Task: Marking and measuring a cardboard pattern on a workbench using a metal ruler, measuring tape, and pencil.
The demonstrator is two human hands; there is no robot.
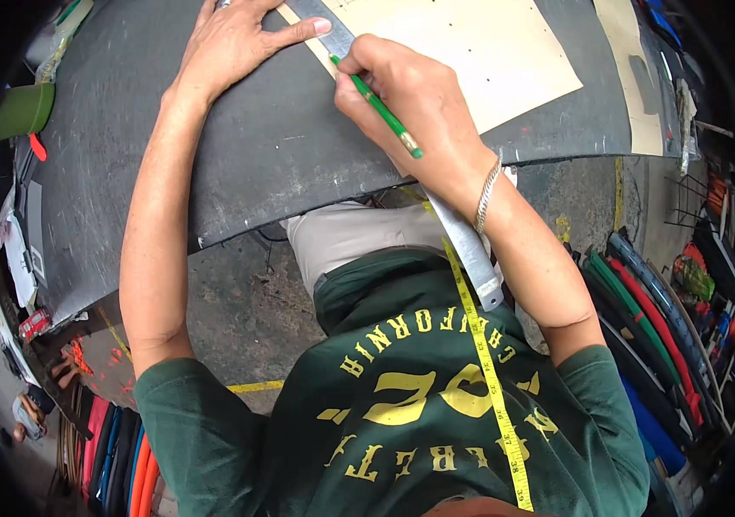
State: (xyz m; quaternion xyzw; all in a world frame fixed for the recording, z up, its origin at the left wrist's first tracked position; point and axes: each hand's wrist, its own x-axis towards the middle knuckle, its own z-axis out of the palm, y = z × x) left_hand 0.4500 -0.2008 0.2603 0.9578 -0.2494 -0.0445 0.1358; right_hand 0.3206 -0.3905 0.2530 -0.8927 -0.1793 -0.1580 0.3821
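Observation:
A long metal ruler (469, 252) runs from the top of the view, under my right hand, and past the table edge toward my body. It lies along the left side of a cream sheet of paper or card (505, 77) marked with small dark dots. My left hand (234, 43) is spread on the table, its thumb resting on the ruler; its fingertips are cut off by the upper edge. My right hand (419, 99) pinches a green pencil (380, 110), its point down beside the ruler near the sheet's edge.
The dark, scuffed table (272, 164) ends just in front of me. A yellow measuring tape (492, 379) hangs down my shirt. Another cream piece (630, 77) lies at right. Coloured rolls (656, 319) stand at right, and more rolls (122, 457) at lower left. Another person (30, 414) is far left.

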